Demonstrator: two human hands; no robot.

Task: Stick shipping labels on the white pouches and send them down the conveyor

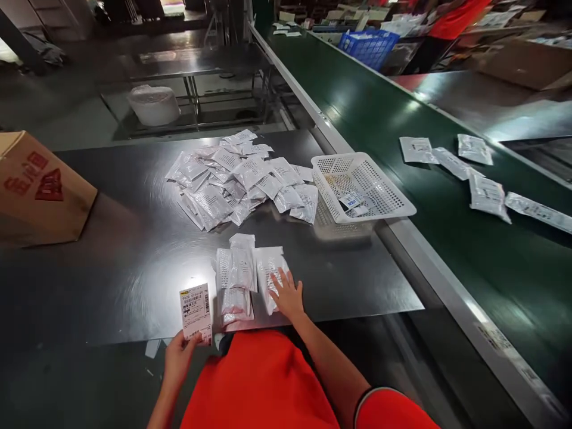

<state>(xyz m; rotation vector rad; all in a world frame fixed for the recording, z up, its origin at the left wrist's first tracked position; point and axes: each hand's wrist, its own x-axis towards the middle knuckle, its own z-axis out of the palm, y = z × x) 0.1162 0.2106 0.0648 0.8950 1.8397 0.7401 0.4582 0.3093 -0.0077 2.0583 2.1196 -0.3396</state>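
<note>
Between the thumb and fingers of my left hand point(181, 351) is a printed shipping label point(195, 313), held upright at the table's front edge. My right hand point(289, 296) lies with spread fingers on a white bubble package point(268, 268) and does not grip it. Just left of that package, several similar white packages point(235, 277) overlap in front of my body. Farther back on the metal table point(147, 256) spreads a loose pile of white printed packages point(241, 179).
A white perforated basket point(379, 208) with small items stands right of the pile. Beyond it runs a green conveyor point(370, 113) carrying several packages point(487, 193). A cardboard box point(49, 196) is at left. A person in red point(456, 24) is at the back right.
</note>
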